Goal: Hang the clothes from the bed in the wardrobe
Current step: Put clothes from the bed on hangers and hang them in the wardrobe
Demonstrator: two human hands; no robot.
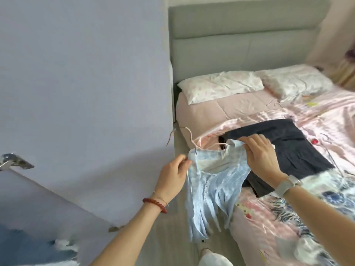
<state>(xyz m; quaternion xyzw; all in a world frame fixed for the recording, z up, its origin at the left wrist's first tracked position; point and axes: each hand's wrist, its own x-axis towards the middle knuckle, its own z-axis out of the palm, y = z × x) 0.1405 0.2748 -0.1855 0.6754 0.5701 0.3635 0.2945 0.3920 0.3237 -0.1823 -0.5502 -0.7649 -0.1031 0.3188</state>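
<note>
1. Forearms reach forward from the bottom edge, a red bead bracelet (155,202) on the left wrist and a pale watch band (285,186) on the right; a foot in a pale slipper (213,258) stands on the wood-look floor (172,237) below them.
2. Left hand (172,177) pinches one shoulder of a light blue patterned garment (211,181), thumb and fingers closed on the fabric; right hand (262,154) grips the other shoulder near the collar, fingers curled over the cloth.
3. Blue garment hangs in the air between the hands, over the floor just beside the bed's near edge, its lower part falling in loose folds; a thin pink hanger (185,137) sits in its neckline, hook rising up and to the left.
4. Dark navy garment (284,148) lies flat on the pink floral cover of the bed (326,120), partly behind the right hand; a patterned white-and-blue fabric (326,187) lies near the right wrist, too blurred to identify.
5. Two pale floral pillows (221,85) rest at the head of the bed against a grey padded headboard (245,35).
6. Lavender wardrobe panels (82,83) fill the left side, a metal hinge (17,160) visible on an open door.
</note>
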